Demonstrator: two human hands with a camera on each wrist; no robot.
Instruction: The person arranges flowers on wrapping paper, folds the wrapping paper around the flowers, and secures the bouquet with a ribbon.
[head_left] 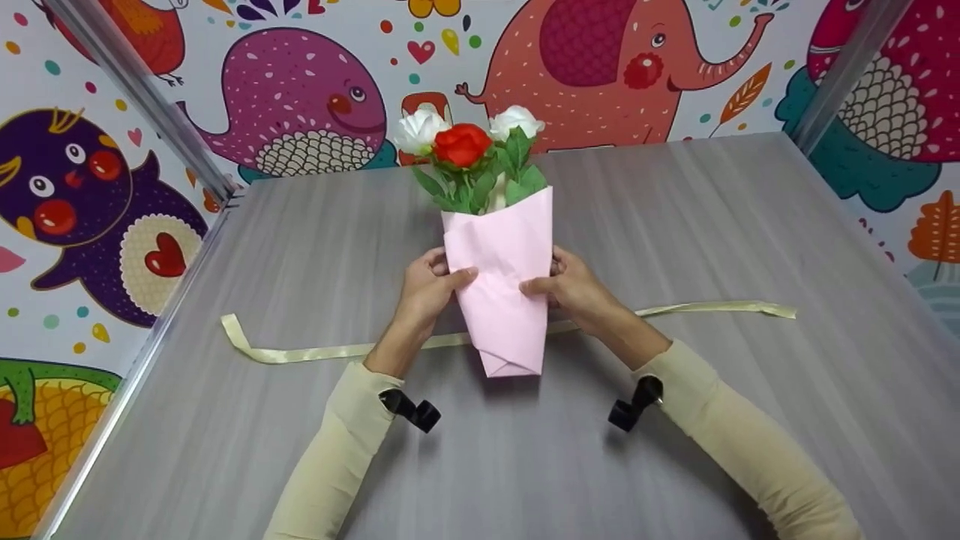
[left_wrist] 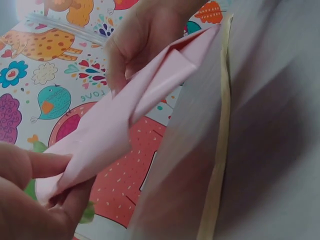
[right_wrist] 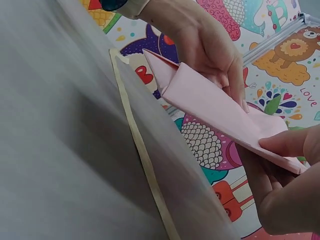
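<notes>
A bouquet wrapped in pink paper [head_left: 499,292] is held above the table between both hands. Out of its top stand a red rose [head_left: 462,145], two white roses [head_left: 421,132] and green leaves [head_left: 480,180]. My left hand [head_left: 429,291] grips the left side of the wrap, thumb in front and fingers behind. On the opposite side my right hand [head_left: 577,289] holds it the same way. The wrap's folded lower end [left_wrist: 175,70] shows in the left wrist view. Beneath the bouquet a pale yellow ribbon [head_left: 300,352] lies across the table, its middle partly hidden by the wrap and hands.
The grey wood-grain table [head_left: 315,232] meets printed walls with cartoon animals at the back and sides. A metal edge strip [head_left: 135,375] runs along the left. Black camera mounts [head_left: 411,410] stick out from both sleeved wrists.
</notes>
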